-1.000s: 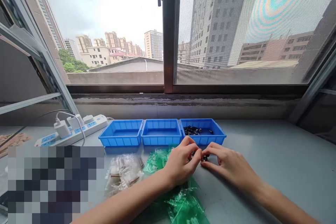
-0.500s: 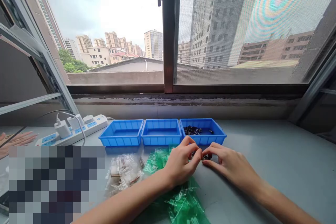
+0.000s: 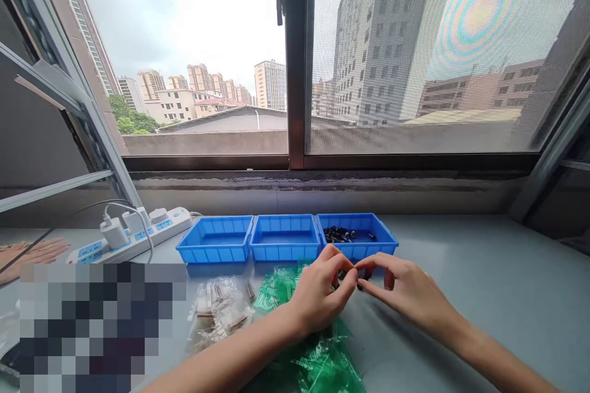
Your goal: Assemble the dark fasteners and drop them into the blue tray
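My left hand [image 3: 325, 285] and my right hand [image 3: 403, 285] meet fingertip to fingertip in front of the right-hand blue bin [image 3: 385, 244]. Both are closed in a pinch, and whatever lies between the fingertips is too small and covered to name. Small black parts [image 3: 364, 275] show just behind and between the fingers. More small black pieces [image 3: 338, 234] lie inside the right-hand bin. Under and beside my left forearm spreads a heap of green plastic bags [image 3: 327, 359]. Clear bags [image 3: 221, 307] with thin metal-looking pieces lie left of it.
The middle blue bin [image 3: 284, 253] and left blue bin [image 3: 214, 254] stand in a row with the third. A white power strip [image 3: 138, 236] with plugged-in chargers lies at left. Another person's hand [image 3: 34, 255] rests at the far left edge. A window frame [image 3: 297, 73] rises behind.
The camera view has tilted slightly, so the scene sits a little lower. My fingertips have come closer together and now touch.
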Tool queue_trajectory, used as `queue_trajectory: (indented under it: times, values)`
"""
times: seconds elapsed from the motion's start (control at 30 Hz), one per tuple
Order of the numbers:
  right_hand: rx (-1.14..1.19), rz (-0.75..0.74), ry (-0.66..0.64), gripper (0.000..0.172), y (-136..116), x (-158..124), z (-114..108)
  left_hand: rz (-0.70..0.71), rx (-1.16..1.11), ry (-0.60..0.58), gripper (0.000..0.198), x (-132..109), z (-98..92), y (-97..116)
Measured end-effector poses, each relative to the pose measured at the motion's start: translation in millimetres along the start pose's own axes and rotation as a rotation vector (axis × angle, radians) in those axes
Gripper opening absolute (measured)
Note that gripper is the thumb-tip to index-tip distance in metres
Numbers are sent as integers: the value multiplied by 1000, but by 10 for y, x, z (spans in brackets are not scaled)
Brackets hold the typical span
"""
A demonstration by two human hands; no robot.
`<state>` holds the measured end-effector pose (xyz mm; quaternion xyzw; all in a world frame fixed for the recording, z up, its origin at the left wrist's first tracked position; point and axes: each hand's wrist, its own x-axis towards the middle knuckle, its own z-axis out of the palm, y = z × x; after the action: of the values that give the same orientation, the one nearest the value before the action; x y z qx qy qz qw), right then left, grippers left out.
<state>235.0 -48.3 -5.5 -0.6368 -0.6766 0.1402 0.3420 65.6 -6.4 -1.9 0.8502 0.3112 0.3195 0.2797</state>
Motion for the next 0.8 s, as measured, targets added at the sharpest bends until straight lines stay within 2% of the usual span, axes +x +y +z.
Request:
queue_trajectory:
  times: [0.17, 0.27, 0.5, 0.6, 0.8]
  values:
    - [497, 214, 14, 46, -56, 54, -9, -9, -40, 20, 14, 4, 10, -16]
    - [664, 313, -2, 58, -129, 59, -34, -14, -47, 14, 15, 10, 27, -50]
    - [744, 377, -26, 67, -226, 35, -45, -6, -38, 24, 15, 3, 45, -91]
    - [738, 363, -35, 65, -200, 21, -32, 3, -36, 25, 18, -1, 33, -74]
    - [737, 324, -136, 62, -99, -11, 12, 17, -55, 25, 22, 15, 17, -63]
